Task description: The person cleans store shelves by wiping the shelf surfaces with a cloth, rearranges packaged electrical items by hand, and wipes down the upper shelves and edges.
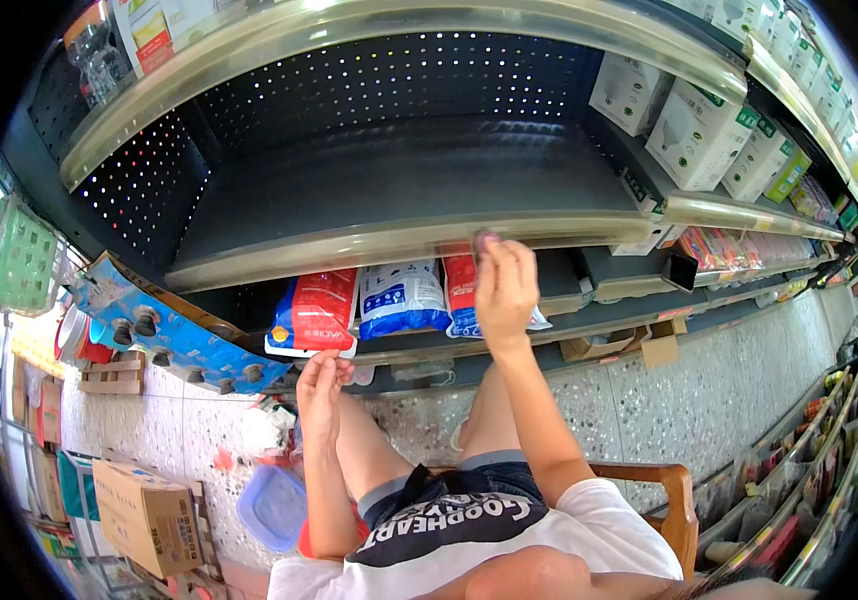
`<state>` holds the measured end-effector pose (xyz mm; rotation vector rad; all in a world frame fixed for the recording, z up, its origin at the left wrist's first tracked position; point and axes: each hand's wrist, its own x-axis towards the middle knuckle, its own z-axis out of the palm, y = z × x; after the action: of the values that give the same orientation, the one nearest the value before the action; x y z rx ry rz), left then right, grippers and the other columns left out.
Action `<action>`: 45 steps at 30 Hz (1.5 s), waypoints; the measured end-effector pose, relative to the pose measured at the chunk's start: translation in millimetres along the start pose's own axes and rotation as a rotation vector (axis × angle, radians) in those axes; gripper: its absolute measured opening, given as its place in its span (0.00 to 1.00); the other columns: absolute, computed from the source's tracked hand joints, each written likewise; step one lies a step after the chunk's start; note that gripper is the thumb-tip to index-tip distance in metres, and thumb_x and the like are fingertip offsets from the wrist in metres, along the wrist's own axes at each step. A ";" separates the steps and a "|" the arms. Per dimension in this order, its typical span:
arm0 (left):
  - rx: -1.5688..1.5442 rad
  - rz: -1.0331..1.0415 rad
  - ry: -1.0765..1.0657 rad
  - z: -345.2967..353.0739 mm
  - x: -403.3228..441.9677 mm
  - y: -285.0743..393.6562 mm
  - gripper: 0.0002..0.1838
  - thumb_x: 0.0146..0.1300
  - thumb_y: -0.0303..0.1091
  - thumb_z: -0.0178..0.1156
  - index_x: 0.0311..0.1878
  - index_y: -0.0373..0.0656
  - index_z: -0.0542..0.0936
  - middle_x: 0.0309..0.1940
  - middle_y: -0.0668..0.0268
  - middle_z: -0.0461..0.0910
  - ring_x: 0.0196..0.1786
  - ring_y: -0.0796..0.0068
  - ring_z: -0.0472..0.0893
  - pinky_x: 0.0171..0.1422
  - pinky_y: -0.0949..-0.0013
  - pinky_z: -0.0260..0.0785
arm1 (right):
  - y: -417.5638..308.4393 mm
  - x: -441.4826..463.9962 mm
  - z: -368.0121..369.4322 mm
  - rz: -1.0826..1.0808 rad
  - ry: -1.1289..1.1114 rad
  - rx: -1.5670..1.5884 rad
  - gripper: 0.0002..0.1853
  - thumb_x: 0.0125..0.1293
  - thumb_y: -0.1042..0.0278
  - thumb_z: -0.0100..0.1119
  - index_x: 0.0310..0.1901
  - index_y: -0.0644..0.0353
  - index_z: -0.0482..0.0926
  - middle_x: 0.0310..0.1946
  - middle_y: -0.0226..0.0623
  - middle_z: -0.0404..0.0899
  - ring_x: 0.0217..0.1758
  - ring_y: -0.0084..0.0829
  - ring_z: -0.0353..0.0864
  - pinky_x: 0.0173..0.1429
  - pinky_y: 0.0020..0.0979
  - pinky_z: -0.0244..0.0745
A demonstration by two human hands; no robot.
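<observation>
My right hand [506,295] is raised at the front rail [379,243] of the shelf, its fingers pressed together. A small, blurred purplish thing [488,241] shows at its fingertips; I cannot make out its kind. My left hand [323,388] is lower, with curled fingers just below the bottom edge of a red and white bag [319,307]. Whether it pinches anything is hidden. Beside that bag on the lower shelf lie a blue and white bag [402,297] and another red and blue bag [460,284], partly behind my right hand.
Boxes of light bulbs [699,135] stand on the right shelf. A blue cardboard display [164,325] with dark knobs hangs at the left. On the floor are a bluish plastic basin [272,508] and a cardboard carton [145,513]. A wooden chair [682,510] is under me.
</observation>
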<state>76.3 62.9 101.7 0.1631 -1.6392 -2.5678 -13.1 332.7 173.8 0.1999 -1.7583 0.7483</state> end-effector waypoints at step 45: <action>-0.007 0.055 0.010 -15.5 5.7 9.1 0.11 0.73 0.34 0.56 0.52 0.37 0.78 0.38 0.64 0.82 0.42 0.75 0.81 0.50 0.71 0.72 | 9.3 34.4 -19.2 0.033 -0.015 -0.077 0.07 0.65 0.79 0.59 0.44 0.64 0.80 0.40 0.45 0.79 0.43 0.45 0.80 0.47 0.39 0.76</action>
<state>73.0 44.4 103.2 0.1278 -1.6075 -2.5284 -13.5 359.2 204.4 0.1248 -1.8046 0.7025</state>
